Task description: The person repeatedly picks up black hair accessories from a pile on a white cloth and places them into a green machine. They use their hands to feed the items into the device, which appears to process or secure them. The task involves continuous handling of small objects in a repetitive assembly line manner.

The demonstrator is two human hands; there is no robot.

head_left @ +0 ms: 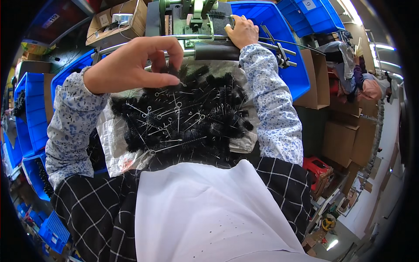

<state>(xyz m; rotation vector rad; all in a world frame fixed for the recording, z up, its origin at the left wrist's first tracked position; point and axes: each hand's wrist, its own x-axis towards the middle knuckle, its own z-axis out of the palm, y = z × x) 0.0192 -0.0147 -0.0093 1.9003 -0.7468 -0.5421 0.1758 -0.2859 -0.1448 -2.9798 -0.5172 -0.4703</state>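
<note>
White cloth apron (200, 214): nearest.
Looped-wire black brushes (218, 124): heaped on the creased beige sheet (111, 146), toward its near edge.
Left hand (135, 65): over its far edge, thumb and forefinger curved; grip unclear.
Right hand (244, 32): at green metal machine (197, 22), fingers bent; hold unclear.
Handling: probably best free 1 by its loop.

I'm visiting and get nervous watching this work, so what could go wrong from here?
The right hand is at the machine, so a finger might get pinched if its metal parts move. The left hand is over a jumbled pile of black wire brushes, whose thin ends point many ways and could prick it. The patterned right sleeve reaches toward the machine too and might snag.
</note>
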